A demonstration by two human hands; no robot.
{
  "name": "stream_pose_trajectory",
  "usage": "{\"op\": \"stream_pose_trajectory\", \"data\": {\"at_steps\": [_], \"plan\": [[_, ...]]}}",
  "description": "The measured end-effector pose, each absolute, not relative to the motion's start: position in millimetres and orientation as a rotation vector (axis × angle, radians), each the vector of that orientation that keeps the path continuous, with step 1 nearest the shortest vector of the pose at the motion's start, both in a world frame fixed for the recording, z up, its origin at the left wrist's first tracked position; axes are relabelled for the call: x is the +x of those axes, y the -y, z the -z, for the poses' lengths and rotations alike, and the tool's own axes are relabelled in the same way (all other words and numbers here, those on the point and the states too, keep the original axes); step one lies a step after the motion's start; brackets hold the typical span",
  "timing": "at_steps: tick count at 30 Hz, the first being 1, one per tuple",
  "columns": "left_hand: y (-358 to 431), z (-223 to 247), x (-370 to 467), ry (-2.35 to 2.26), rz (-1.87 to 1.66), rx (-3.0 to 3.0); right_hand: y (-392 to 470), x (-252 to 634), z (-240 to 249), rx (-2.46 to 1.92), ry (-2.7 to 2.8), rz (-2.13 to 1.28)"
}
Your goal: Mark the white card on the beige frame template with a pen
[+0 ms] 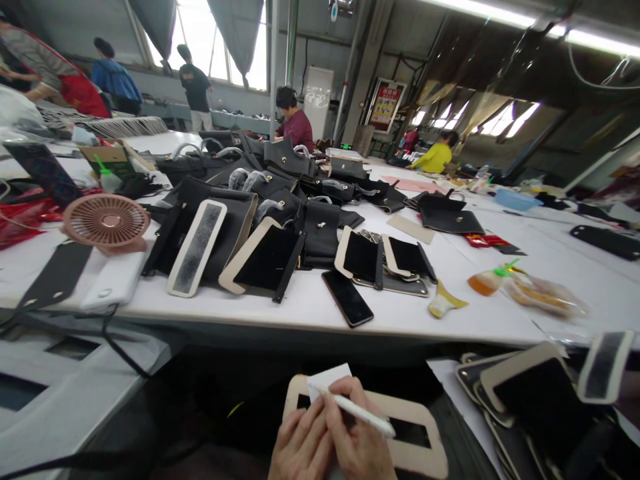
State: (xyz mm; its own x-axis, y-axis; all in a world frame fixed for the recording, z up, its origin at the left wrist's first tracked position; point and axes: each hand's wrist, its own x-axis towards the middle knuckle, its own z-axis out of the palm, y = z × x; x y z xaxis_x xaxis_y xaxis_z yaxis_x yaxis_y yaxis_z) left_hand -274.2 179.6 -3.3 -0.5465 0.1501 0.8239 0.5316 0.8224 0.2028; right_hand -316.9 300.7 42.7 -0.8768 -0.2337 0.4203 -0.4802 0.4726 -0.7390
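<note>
My right hand is closed around a white pen, whose tip end rests near a white card. Beside it, my left hand keeps its fingers bent and close together, pressing the card down on a panel. That panel has a beige border with rounded corners and a dark middle, and lies low in front of me. Both hands hide the card's centre and much of the panel. The fingertips of the two hands nearly meet.
A white table runs across ahead, bearing black bags, a phone, a pink fan and a glue bottle. At right lies a stack of beige-edged panels. Several people work in the background.
</note>
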Motion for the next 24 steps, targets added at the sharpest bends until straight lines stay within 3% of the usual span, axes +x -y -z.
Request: {"op": "stream_pose_trajectory", "data": {"at_steps": [15,24], "plan": [[-183.4,13.0,-281.8,1.964,0.551,-0.463,-298.3,-316.7,-42.4,0.624,2.468,-1.367],[-178.3,-1.6,-271.0,2.140,0.607,-0.503,-298.7,-316.0,-43.9,0.627,2.482,-1.353]]}}
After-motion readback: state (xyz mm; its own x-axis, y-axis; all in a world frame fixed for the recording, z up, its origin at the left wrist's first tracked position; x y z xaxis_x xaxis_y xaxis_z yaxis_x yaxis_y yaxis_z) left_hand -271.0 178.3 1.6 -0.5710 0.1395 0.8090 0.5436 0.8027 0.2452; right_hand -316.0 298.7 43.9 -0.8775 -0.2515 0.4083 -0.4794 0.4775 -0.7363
